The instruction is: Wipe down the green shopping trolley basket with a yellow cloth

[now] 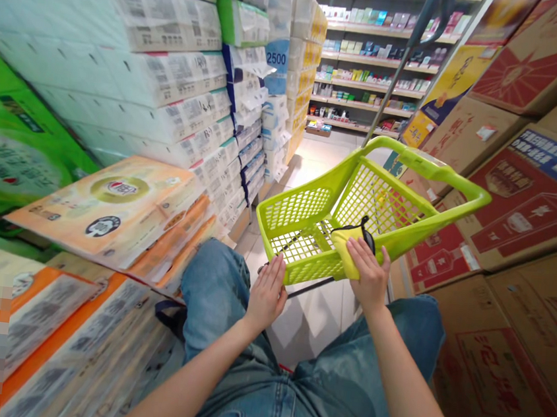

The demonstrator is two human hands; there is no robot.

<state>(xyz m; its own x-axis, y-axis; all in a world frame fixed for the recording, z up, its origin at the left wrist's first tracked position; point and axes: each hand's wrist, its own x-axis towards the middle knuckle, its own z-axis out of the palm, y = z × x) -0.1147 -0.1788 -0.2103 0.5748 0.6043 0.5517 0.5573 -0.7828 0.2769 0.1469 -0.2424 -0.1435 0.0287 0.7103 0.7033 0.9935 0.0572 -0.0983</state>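
Note:
A lime-green plastic shopping basket (pixel 308 211) stands tilted in the aisle just past my knees. My left hand (pixel 267 293) rests against its near rim, fingers curled over the edge. My right hand (pixel 369 271) presses a folded yellow cloth or pouch with a black strap (pixel 349 246) onto the same rim. The bottom of the basket shows only its mesh. My legs in blue jeans (pixel 219 295) fill the lower middle of the view.
Stacked packs of tissue paper (pixel 171 91) wall the left side, with orange packs (pixel 109 210) close to my left knee. Brown cardboard boxes (pixel 519 194) are piled on the right. The tiled aisle (pixel 313 159) runs ahead to store shelves (pixel 372 79).

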